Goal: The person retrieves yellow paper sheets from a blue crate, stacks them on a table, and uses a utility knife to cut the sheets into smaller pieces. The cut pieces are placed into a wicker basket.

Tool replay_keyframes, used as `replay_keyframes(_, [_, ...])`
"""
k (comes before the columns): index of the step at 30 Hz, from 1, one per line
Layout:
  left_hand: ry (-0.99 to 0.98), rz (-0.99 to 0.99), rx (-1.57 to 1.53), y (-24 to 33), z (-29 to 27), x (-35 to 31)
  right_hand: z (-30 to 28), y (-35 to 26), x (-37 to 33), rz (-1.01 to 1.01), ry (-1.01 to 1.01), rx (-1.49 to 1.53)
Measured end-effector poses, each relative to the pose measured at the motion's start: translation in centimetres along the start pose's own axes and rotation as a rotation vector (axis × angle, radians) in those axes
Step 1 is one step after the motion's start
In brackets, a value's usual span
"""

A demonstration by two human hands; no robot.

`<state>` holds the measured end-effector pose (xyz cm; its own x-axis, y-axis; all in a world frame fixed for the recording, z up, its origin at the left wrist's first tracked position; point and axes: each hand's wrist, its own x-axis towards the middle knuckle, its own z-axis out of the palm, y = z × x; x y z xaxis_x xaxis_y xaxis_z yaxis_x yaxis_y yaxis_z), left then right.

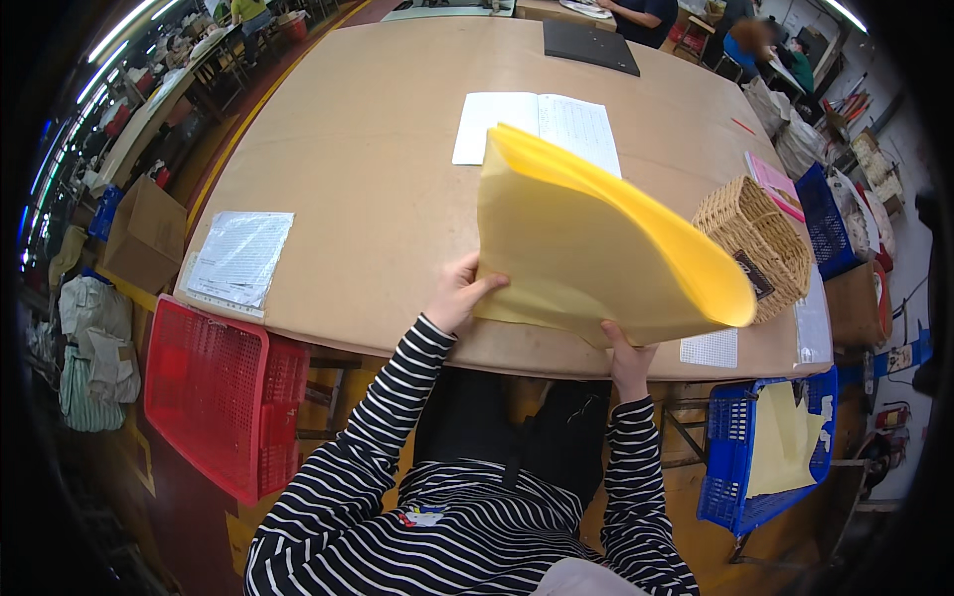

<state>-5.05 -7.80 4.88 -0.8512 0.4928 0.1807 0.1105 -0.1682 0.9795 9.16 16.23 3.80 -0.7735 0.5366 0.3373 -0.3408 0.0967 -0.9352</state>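
Both my hands hold a curved bundle of yellow sheets point(586, 248) above the near edge of the table. It looks layered or folded, bending over toward the right; I cannot tell whether it is paper or thin felt. My left hand point(459, 294) pinches its left edge with the thumb on the near face. Down at the lower edge, my right hand point(628, 364) grips with the thumb in front and the other fingers mostly hidden. Behind the bundle lies an open notebook point(571, 117), partly covered by it.
A woven basket point(755, 228) stands at the table's right, near a pink booklet point(775, 184). Plastic-covered papers point(238, 260) lie left, a black board point(590, 47) far back. A red crate point(214, 397) and a blue crate point(725, 467) holding pale yellow sheets flank me.
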Motion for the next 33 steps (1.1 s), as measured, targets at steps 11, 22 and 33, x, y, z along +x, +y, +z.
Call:
replay_keyframes(11, [0.217,0.258,0.277,-0.9,1.6,-1.3,0.2,-1.5,-0.7,0.124,-0.056,-0.002])
replay_keyframes(22, [0.139,-0.243,0.713,-0.9,-0.9,-3.0,4.6,0.1,-1.2,0.093,-0.24,-0.986])
replay_keyframes(33, [0.154,-0.286,0.791,-2.8,-1.4,-3.7,5.6,3.2,-1.9,-0.092,-0.283,-1.34])
